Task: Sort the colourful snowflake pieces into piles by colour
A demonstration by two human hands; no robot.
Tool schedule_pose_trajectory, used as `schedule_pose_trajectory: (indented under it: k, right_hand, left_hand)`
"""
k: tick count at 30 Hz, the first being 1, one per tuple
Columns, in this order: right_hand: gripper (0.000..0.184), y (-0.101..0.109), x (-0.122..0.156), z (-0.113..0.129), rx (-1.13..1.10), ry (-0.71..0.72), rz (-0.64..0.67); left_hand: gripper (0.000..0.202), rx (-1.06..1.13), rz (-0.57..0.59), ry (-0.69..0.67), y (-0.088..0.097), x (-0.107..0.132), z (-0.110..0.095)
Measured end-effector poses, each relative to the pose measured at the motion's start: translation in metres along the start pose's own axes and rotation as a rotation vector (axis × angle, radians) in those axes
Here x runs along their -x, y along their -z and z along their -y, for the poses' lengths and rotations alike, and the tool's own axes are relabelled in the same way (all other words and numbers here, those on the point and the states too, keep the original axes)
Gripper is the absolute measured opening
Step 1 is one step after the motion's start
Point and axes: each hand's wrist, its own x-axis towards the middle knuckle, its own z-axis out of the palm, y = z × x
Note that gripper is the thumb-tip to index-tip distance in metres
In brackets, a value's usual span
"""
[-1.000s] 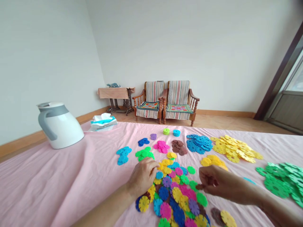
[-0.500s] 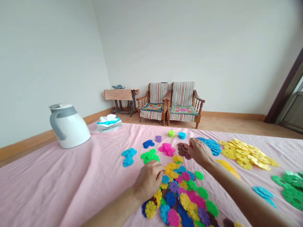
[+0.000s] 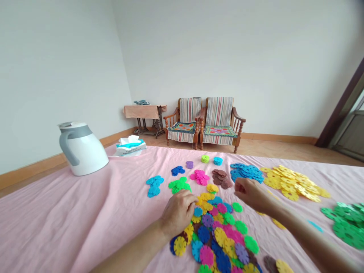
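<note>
Pink bedsheet (image 3: 85,212) across the whole foreground, rumpled toward the right. Beyond it, two wooden armchairs (image 3: 218,123) with striped covers against the far wall, and a treadle sewing table (image 3: 143,115) just beside them. On the sheet, a mixed heap of plastic snowflake discs (image 3: 216,235) below centre, with a yellow pile (image 3: 290,184), a green pile (image 3: 348,227) and a blue pile (image 3: 247,173) off to the right and far side. White kettle (image 3: 81,149) at the sheet's far left, tissue pack (image 3: 131,146) just beside it. Left hand (image 3: 178,213) half-curled, resting on the heap's far edge, any grip impossible to tell. Right hand (image 3: 250,195) loosely bunched over the sheet, between heap and blue pile, with anything inside it hidden.
</note>
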Motion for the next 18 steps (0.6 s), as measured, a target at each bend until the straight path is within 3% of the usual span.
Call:
schedule_pose_trajectory:
  k: [2, 4, 6, 11, 15, 18]
  right_hand:
    - [0.004, 0.02, 0.025, 0.003, -0.08, 0.048, 0.253]
    - [0.011, 0.038, 0.049, 0.008, -0.134, 0.051, 0.454]
    - [0.02, 0.049, 0.069, 0.014, -0.146, 0.039, 0.577]
    - [0.018, 0.042, 0.097, 0.021, -0.071, 0.015, 0.521]
    - [0.02, 0.035, 0.098, 0.02, -0.107, 0.015, 0.527]
    - [0.021, 0.041, 0.093, 0.019, -0.143, 0.012, 0.551]
  left_hand:
    - [0.023, 0.0, -0.005, 0.0, -0.001, 0.0, 0.001]
    - [0.023, 0.006, -0.011, -0.002, -0.002, -0.001, 0.002]
    - [0.023, 0.012, -0.018, -0.003, -0.002, -0.001, 0.002]
    - [0.023, 0.018, -0.015, 0.01, -0.001, -0.001, 0.002]
    - [0.023, 0.017, -0.011, 0.021, -0.001, 0.0, 0.002]
    - [0.025, 0.018, -0.012, 0.018, -0.002, 0.0, 0.002]
